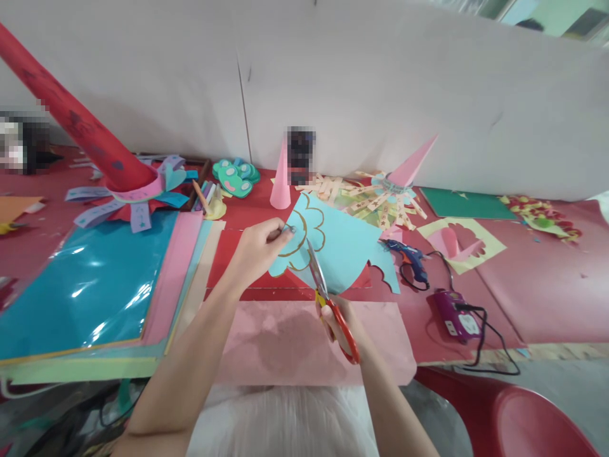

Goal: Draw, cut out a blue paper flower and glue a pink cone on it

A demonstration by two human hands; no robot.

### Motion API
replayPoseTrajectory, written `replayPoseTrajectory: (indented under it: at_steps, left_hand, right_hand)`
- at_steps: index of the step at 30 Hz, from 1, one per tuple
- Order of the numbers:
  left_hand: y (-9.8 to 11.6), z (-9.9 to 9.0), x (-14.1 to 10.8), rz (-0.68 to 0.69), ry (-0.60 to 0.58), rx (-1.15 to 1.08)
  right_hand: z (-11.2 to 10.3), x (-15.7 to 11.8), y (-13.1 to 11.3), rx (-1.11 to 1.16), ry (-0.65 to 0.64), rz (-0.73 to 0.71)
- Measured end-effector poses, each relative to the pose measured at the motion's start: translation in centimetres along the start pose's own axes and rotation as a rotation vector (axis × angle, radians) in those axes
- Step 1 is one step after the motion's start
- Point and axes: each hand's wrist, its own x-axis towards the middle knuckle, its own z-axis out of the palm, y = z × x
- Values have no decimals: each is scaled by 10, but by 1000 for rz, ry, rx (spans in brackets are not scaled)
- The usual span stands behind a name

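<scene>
Turquoise paper is pinched by left fingers, while right fingers, partly hidden, grip scissors.

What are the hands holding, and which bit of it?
The right hand holds the scissors by the handles; the left hand holds the blue paper by its left edge.

A pale wall behind a red-covered counter.
The wall is whitish-grey, with a thin dark vertical line left of centre and a few small marks; past its top edge at upper right, a greenish area shows, too blurred to identify. Grey floor and a glossy red seat appear at lower right, under soft, even light.
</scene>
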Motion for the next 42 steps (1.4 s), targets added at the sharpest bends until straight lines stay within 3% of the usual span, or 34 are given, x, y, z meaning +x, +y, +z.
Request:
replayPoseTrajectory:
  at_steps: [26, 37, 42]
  left_hand:
    - [2, -11, 13, -3, -173, 94]
    - [-5, -5, 5, 0, -124, -24]
    - [-5, 8, -3, -93, 6, -134]
  right_hand:
    - [-2, -1, 2, -52, -18, 102]
    - [0, -4, 0, -16, -11, 83]
    - [0, -2, 5, 41, -3, 47]
